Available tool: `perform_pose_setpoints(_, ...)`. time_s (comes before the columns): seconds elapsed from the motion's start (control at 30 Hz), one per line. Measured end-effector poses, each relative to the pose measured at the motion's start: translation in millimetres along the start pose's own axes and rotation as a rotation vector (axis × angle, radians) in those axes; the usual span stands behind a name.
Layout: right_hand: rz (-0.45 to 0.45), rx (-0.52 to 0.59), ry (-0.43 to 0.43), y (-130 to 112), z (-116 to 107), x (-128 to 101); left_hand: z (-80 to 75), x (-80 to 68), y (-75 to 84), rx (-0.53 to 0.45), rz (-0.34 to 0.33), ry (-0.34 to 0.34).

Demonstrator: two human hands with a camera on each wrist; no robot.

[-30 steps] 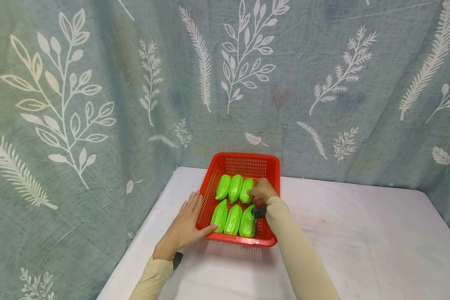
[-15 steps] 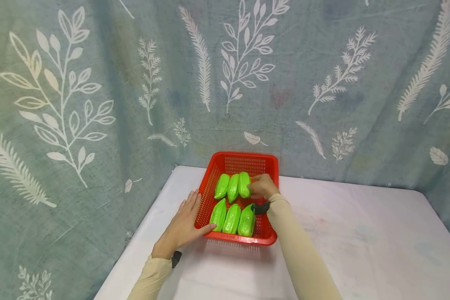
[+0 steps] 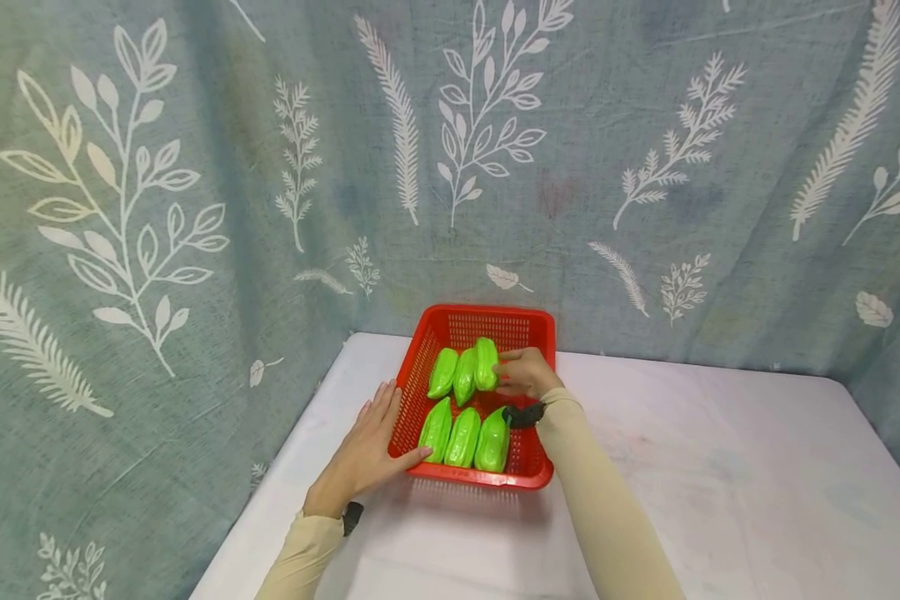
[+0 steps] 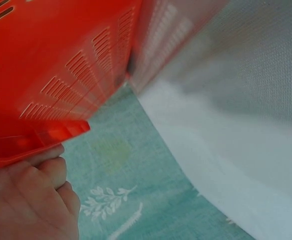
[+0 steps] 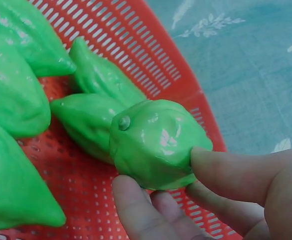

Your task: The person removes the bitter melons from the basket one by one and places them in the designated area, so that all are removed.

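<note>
Hands busy — the left hand point(image 3: 363, 450) lies straight-fingered along the rim of the red basket point(image 3: 480, 477), likely to steady it; the right hand point(image 3: 528, 373) pinches a green fruit point(image 3: 485, 364) inside, beside two back-row fruits point(image 3: 442, 372) — thumb opposing fingers, presumably to secure its rounded sides.

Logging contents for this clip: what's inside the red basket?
Five green fruits lie in the red basket, three near and two far; the right hand pinches a sixth fruit beside the far pair. Red floor shows between the rows. What lies directly under the fruits is covered.
</note>
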State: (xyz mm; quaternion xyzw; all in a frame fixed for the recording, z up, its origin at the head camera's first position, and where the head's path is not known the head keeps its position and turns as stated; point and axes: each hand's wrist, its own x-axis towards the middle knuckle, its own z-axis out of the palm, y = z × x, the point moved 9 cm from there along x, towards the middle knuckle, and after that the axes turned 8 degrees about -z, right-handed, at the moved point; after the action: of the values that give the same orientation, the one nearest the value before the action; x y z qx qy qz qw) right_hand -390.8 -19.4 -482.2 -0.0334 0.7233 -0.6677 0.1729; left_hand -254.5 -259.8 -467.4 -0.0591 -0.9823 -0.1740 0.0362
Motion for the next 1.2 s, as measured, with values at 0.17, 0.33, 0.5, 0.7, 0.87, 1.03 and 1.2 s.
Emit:
perform_pose_setpoints(0.17,-0.013,0.047,-0.004,-9,-1,-5,-0.3,0.1,0.3,0.006,0.002,-0.003)
perform_pose_setpoints(0.33,-0.045,0.082,-0.009,-19,-6,-12,0.7,1.3,0.6,0.013,0.004,-0.002)
perform_pose_setpoints(0.5,-0.07,0.143,-0.026,-24,-11,-18,0.8,1.8,-0.2,0.01,0.001,0.001)
perform_pose_setpoints(0.7,-0.085,0.175,-0.048,-27,-19,-28,3.1,1.4,-2.7,0.012,-0.007,-0.007)
perform_pose_setpoints(0.87,-0.099,0.161,-0.043,-29,-29,-38,4.1,1.9,-2.1,0.004,0.003,0.0)
perform_pose_setpoints(1.03,-0.123,0.164,-0.043,-35,-39,-52,4.8,2.3,-3.2,0.008,0.005,0.002)
perform_pose_setpoints(1.2,-0.152,0.164,-0.036,-41,-51,-66,1.5,2.1,-1.4,-0.002,0.026,0.016)
